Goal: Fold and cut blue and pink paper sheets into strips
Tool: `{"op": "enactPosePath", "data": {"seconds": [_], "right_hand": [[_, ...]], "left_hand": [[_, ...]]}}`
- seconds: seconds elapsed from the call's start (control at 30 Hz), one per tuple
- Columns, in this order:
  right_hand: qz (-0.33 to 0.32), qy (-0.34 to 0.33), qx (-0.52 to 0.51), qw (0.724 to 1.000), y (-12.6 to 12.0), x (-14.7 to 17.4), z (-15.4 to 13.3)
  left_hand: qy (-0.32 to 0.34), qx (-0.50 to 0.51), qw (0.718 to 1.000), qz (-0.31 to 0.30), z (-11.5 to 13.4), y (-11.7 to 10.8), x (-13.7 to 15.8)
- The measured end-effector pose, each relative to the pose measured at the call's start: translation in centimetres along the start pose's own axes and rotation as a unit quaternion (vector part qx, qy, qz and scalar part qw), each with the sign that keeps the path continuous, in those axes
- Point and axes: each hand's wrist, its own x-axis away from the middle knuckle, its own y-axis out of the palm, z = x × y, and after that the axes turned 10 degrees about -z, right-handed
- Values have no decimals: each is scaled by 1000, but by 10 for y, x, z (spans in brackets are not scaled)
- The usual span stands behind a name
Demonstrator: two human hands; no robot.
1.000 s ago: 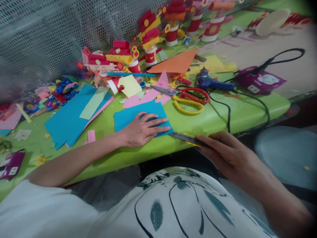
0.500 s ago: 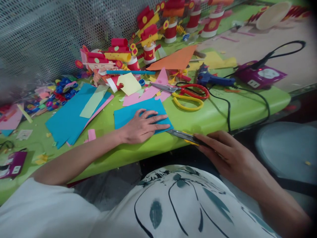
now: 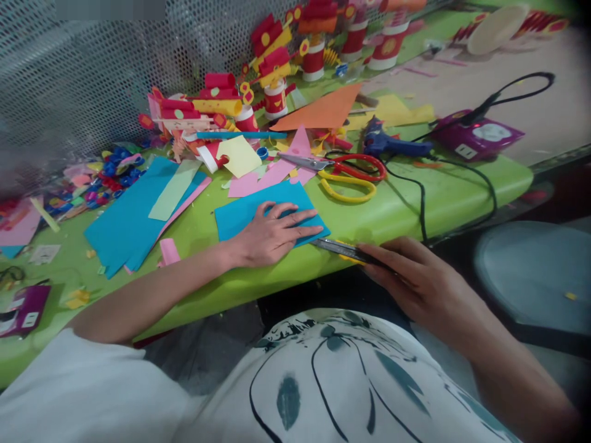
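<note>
Blue sheet: on green table, near side, centre | Left hand: spread flat on sheet, gripping nothing | Right hand: closed round cutter, blade by sheet's near-right edge | Handling: probably light, bendable, easily creased; best pinned mid-sheet

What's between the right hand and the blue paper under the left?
A utility knife, held in the right hand, its blade tip at the blue paper's near edge; head view.

Scissors lie on the table behind the cutter; glue gun beyond; socket block right of that.
</note>
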Motion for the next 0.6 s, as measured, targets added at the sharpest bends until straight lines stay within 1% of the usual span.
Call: {"op": "enactPosePath", "data": {"seconds": [0.4, 0.6], "right_hand": [[-20, 7, -33, 999, 10, -5, -13], [-25, 11, -52, 998, 12, -7, -20]], "left_hand": [[-14, 16, 1000, -8, 2, -2, -1], [-26, 17, 1000, -1, 4, -1, -3]]}}
